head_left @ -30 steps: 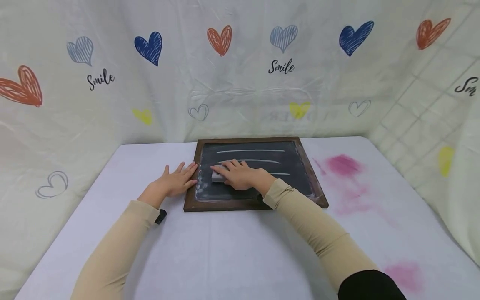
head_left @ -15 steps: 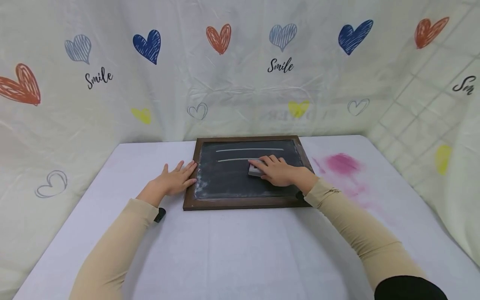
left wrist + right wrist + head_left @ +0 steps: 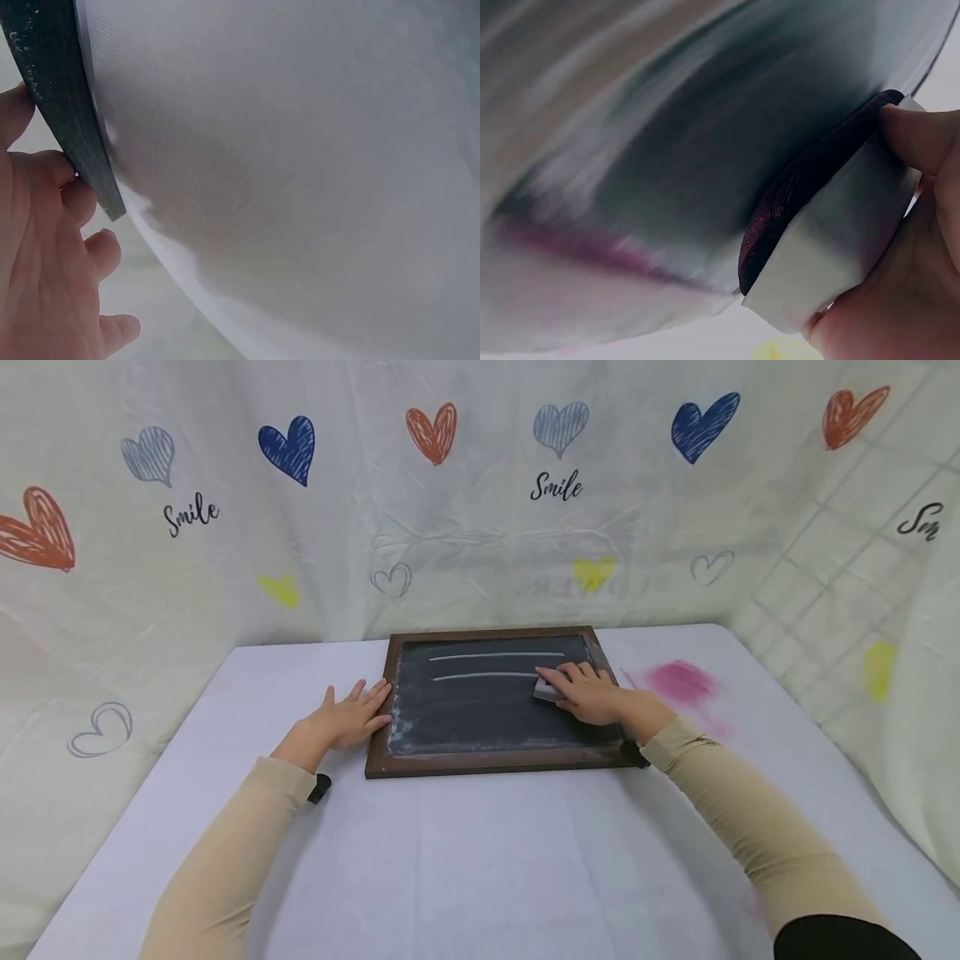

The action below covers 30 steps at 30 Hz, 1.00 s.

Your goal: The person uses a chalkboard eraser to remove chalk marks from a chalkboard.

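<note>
Eraser (image 3: 547, 690) sits under the right hand (image 3: 592, 697), whose fingers and thumb curl over it and grip it; the right wrist view shows its white block (image 3: 832, 247) with a dark felt face pressed to the board. It lies on the right part of the chalkboard (image 3: 480, 714), at the right end of the lower of two chalk lines (image 3: 483, 676). The left hand (image 3: 347, 721) lies flat with straight, spread fingers on the table (image 3: 480, 860), its fingertips touching the board's left wooden frame (image 3: 378, 727); it holds nothing. Beyond the board's right edge, a pink stain (image 3: 678, 681) marks the white table. A cloth backdrop (image 3: 480, 527) printed with hearts and "Smile" hangs behind.
</note>
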{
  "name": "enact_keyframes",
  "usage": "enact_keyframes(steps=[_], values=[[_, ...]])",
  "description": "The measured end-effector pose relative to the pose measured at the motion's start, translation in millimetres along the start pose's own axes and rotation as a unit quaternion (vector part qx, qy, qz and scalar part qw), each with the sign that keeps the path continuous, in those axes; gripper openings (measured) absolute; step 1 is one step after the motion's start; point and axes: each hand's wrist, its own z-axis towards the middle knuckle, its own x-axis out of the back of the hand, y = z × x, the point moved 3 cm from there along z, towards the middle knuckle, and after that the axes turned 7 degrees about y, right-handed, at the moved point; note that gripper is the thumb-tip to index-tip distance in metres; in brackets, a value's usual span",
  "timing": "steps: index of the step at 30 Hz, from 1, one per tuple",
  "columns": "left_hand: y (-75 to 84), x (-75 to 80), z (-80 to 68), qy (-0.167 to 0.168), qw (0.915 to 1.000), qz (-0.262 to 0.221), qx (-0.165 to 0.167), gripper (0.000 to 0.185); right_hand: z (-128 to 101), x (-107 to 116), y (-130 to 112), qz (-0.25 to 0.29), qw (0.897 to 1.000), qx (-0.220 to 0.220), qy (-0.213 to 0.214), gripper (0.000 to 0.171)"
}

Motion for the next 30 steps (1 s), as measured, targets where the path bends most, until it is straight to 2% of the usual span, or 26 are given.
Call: enact_keyframes(steps=[7, 12, 19, 25, 30], values=[[1.4, 1.1, 3.9, 0.0, 1.0, 0.001, -0.004, 0.069, 24.9, -3.6, -24.8, 0.004, 1.0, 0.001, -0.017, 0.066], [3.4, 3.0, 5.6, 0.002, 1.0, -0.001, -0.006, 0.07, 49.7, -6.3, -60.1, -0.01, 0.999, 0.017, -0.034, 0.067], [8.1, -0.1, 7.6, -0.001, 0.9999, -0.003, -0.01, 0.069, 82.6, -23.3, -109.0, -0.049, 0.997, 0.029, -0.06, 0.066], [6.0, -0.5, 2.1, 0.002, 1.0, -0.007, 0.001, 0.07, 94.3, -32.4, -147.3, -0.065, 0.994, 0.064, -0.063, 0.066], [5.7, 4.5, -3.1, 0.002, 1.0, -0.008, 0.005, 0.069, 92.8, -30.4, -156.1, -0.074, 0.993, 0.073, -0.056, 0.065]])
